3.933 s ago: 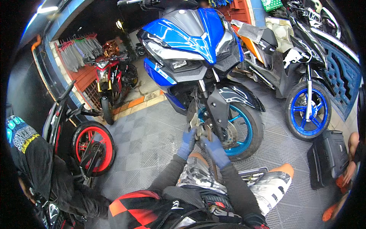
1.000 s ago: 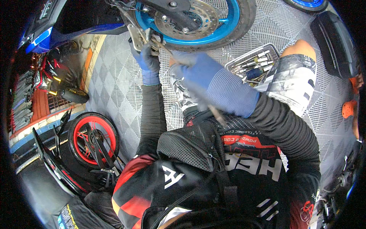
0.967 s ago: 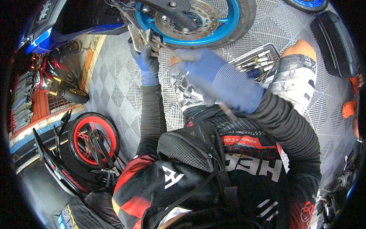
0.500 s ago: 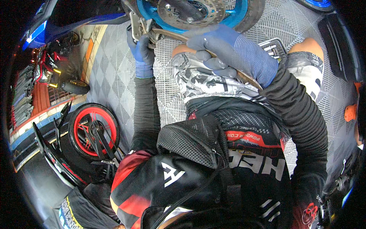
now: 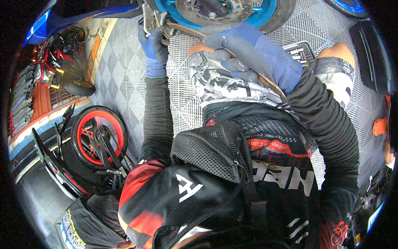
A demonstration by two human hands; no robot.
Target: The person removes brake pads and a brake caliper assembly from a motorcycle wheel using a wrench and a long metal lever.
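Note:
At the upper left of the head view, my left hand, in a blue and grey work glove, is closed around a grey metal part that looks like a brake caliper. My right hand, gloved alike, grips a long, thin, curved brown strip, like a wooden brush handle. Its far end reaches the caliper beside my left fingers; whether it has bristles I cannot make out. Just beyond both hands stands a motorcycle wheel with a teal rim and a drilled brake disc.
An open tray of metal sockets lies between my knees on the grey tiled floor. To the left are a red-rimmed motorcycle wheel and a red motorcycle. A person in a dark shirt is at the lower left.
The view has shifted slightly, so the teal wheel sits a little farther right. Both hands keep their grips; the brown strip still meets the caliper.

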